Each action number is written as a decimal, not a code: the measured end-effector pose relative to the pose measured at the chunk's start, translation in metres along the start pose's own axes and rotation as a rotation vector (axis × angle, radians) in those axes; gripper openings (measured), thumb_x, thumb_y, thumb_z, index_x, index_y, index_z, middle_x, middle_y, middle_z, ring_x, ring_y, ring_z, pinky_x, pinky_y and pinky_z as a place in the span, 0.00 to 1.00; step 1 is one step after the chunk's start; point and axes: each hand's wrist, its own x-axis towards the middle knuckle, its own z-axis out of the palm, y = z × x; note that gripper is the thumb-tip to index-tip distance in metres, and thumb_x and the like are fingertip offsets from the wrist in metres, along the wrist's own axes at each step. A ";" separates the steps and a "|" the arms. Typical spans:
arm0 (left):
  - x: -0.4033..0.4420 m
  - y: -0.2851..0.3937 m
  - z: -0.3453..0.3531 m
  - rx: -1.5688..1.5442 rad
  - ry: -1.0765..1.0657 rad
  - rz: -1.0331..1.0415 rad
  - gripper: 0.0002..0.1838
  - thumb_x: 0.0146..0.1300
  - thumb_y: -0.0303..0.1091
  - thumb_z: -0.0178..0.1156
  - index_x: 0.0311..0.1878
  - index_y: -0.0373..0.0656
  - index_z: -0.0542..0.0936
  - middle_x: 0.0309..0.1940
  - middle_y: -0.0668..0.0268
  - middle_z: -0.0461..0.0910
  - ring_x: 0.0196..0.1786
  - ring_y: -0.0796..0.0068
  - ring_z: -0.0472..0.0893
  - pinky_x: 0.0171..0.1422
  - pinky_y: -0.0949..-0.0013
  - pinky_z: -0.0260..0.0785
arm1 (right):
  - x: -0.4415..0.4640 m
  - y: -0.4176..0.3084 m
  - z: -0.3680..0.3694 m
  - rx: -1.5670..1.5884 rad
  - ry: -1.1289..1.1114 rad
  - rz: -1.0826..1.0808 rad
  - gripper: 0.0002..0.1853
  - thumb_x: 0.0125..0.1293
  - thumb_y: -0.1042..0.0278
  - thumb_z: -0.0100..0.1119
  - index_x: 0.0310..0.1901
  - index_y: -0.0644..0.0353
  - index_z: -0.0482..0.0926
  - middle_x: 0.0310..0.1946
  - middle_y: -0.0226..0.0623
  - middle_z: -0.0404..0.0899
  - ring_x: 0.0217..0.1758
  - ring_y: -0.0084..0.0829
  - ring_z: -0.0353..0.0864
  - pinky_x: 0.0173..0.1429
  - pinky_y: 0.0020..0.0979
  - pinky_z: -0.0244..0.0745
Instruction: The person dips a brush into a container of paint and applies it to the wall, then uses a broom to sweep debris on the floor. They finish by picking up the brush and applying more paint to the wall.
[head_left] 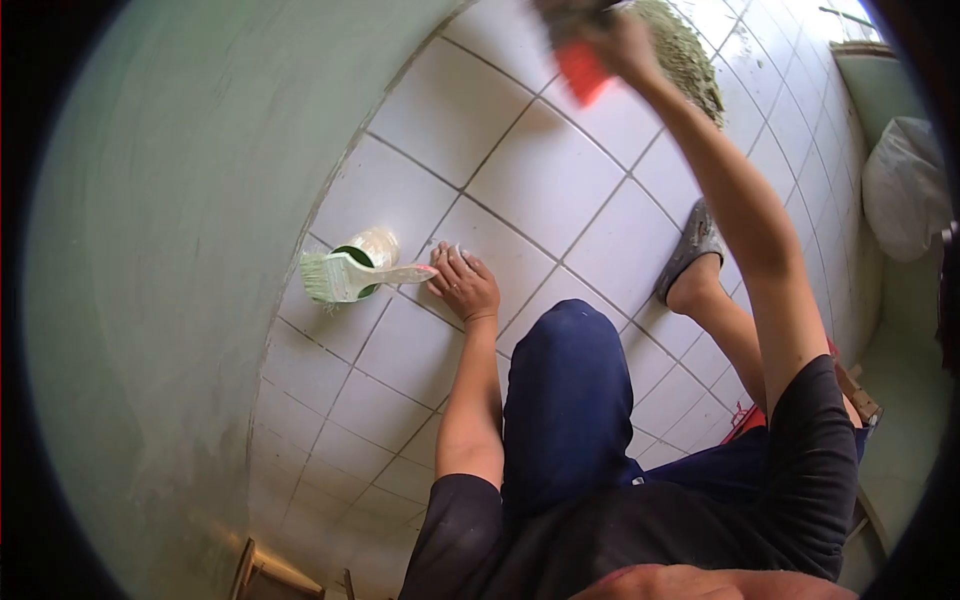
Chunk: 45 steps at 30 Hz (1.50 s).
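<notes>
My left hand (pixel 465 283) rests palm down on the white tiles, its fingers slightly bent and whitish at the tips. Beside its outer edge ends the handle of a wide paintbrush (pixel 345 277) with pale green bristles. The brush lies across the mouth of a small paint can (pixel 374 248), green inside and smeared with paint outside. At the top of the view my right hand (pixel 625 48) is closed around a motion-blurred tool (pixel 583 70), red at its lower end and dark above. Its exact kind is not clear.
A green-painted wall (pixel 160 250) rises on the left from the tiled floor (pixel 545 170). A heap of greyish, grainy material (pixel 690 65) lies behind my right hand. A whitish plastic bag (pixel 905 185) is at the far right. Wooden pieces (pixel 275 572) show at the lower left.
</notes>
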 end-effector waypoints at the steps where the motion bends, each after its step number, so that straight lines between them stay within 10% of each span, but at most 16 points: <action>1: -0.001 -0.001 0.001 0.025 0.001 0.006 0.16 0.77 0.38 0.52 0.59 0.39 0.78 0.65 0.56 0.79 0.70 0.52 0.75 0.73 0.43 0.60 | -0.022 -0.020 0.025 0.110 -0.138 -0.020 0.28 0.69 0.45 0.66 0.52 0.66 0.87 0.42 0.49 0.91 0.44 0.43 0.91 0.48 0.44 0.84; 6: 0.000 -0.003 0.006 0.049 0.005 0.012 0.16 0.77 0.39 0.51 0.59 0.40 0.79 0.66 0.55 0.79 0.70 0.52 0.74 0.72 0.44 0.59 | -0.093 -0.084 0.138 0.222 -0.562 -0.440 0.25 0.67 0.50 0.68 0.47 0.69 0.83 0.40 0.57 0.87 0.45 0.53 0.87 0.54 0.47 0.80; 9: -0.001 -0.001 0.003 0.063 -0.028 0.004 0.16 0.77 0.38 0.51 0.58 0.40 0.79 0.65 0.55 0.79 0.70 0.52 0.75 0.72 0.45 0.58 | -0.055 -0.065 0.143 0.061 -0.497 -0.216 0.25 0.67 0.46 0.66 0.46 0.67 0.84 0.40 0.58 0.88 0.44 0.56 0.87 0.51 0.51 0.81; 14: 0.001 -0.001 0.004 0.027 0.007 0.001 0.16 0.77 0.37 0.52 0.58 0.39 0.79 0.66 0.55 0.79 0.71 0.52 0.75 0.72 0.44 0.60 | 0.062 0.058 0.095 -0.052 0.189 0.167 0.21 0.67 0.51 0.64 0.46 0.63 0.87 0.36 0.54 0.89 0.40 0.55 0.90 0.48 0.52 0.84; 17: -0.001 -0.002 -0.001 -0.019 0.014 -0.011 0.17 0.77 0.37 0.52 0.59 0.37 0.79 0.66 0.55 0.79 0.71 0.52 0.74 0.72 0.43 0.60 | 0.006 -0.002 0.000 0.005 0.304 0.114 0.24 0.76 0.45 0.54 0.48 0.61 0.85 0.39 0.56 0.88 0.44 0.55 0.90 0.43 0.53 0.81; 19: 0.000 -0.001 0.002 -0.031 0.009 -0.027 0.18 0.77 0.38 0.52 0.60 0.38 0.79 0.66 0.56 0.79 0.71 0.52 0.75 0.73 0.43 0.60 | 0.003 0.039 0.015 -0.197 0.348 -0.219 0.20 0.67 0.52 0.65 0.40 0.66 0.85 0.30 0.54 0.87 0.33 0.56 0.88 0.39 0.51 0.83; 23: -0.004 -0.007 0.006 -0.053 -0.025 -0.019 0.20 0.76 0.40 0.51 0.62 0.38 0.79 0.67 0.55 0.78 0.72 0.51 0.73 0.74 0.43 0.58 | -0.178 0.017 0.054 0.217 -0.364 -0.266 0.18 0.68 0.54 0.67 0.38 0.64 0.83 0.28 0.56 0.83 0.31 0.56 0.85 0.40 0.50 0.79; 27: -0.003 -0.003 0.006 -0.019 0.001 -0.039 0.19 0.76 0.39 0.51 0.61 0.38 0.78 0.68 0.54 0.78 0.70 0.51 0.74 0.73 0.43 0.58 | -0.209 0.020 0.063 -0.066 -0.540 -0.144 0.19 0.71 0.53 0.61 0.36 0.64 0.78 0.30 0.58 0.83 0.34 0.61 0.84 0.40 0.55 0.77; 32: -0.005 -0.007 0.009 0.014 -0.011 -0.006 0.20 0.76 0.38 0.50 0.64 0.37 0.77 0.68 0.54 0.77 0.70 0.51 0.74 0.73 0.43 0.58 | -0.072 0.102 0.038 -0.186 0.018 -0.025 0.26 0.82 0.45 0.42 0.42 0.60 0.81 0.33 0.58 0.85 0.39 0.64 0.84 0.43 0.59 0.79; 35: -0.002 -0.002 0.005 -0.003 -0.009 -0.022 0.19 0.76 0.38 0.50 0.63 0.38 0.78 0.68 0.55 0.78 0.71 0.52 0.74 0.73 0.42 0.58 | 0.003 0.119 -0.010 -0.316 0.421 -0.013 0.22 0.77 0.48 0.52 0.45 0.62 0.81 0.33 0.53 0.88 0.35 0.57 0.88 0.38 0.54 0.83; 36: -0.004 -0.004 0.006 0.004 -0.009 -0.027 0.18 0.76 0.38 0.51 0.62 0.39 0.78 0.67 0.56 0.78 0.71 0.53 0.74 0.73 0.43 0.59 | -0.013 0.056 -0.053 -0.147 0.228 0.202 0.21 0.74 0.49 0.56 0.47 0.62 0.84 0.42 0.57 0.88 0.45 0.56 0.89 0.46 0.53 0.81; 38: -0.004 -0.003 0.005 -0.001 0.000 -0.028 0.18 0.76 0.38 0.51 0.61 0.40 0.79 0.67 0.57 0.79 0.70 0.53 0.74 0.73 0.43 0.59 | 0.000 0.100 -0.021 -0.157 0.355 -0.224 0.19 0.72 0.51 0.59 0.40 0.62 0.84 0.31 0.53 0.87 0.33 0.54 0.89 0.38 0.51 0.83; 42: -0.004 -0.004 0.006 -0.014 0.007 -0.018 0.18 0.76 0.40 0.50 0.60 0.41 0.79 0.66 0.58 0.78 0.68 0.53 0.75 0.74 0.44 0.57 | -0.145 0.027 0.045 -0.161 -0.326 -0.346 0.17 0.62 0.56 0.67 0.27 0.63 0.82 0.23 0.50 0.83 0.25 0.53 0.82 0.33 0.50 0.77; 45: -0.003 -0.003 0.005 -0.063 -0.032 -0.048 0.17 0.75 0.39 0.51 0.60 0.42 0.79 0.66 0.58 0.78 0.70 0.54 0.74 0.76 0.43 0.56 | -0.210 -0.001 0.088 0.238 -0.458 -0.598 0.16 0.67 0.52 0.66 0.41 0.59 0.82 0.31 0.53 0.84 0.36 0.60 0.84 0.42 0.54 0.79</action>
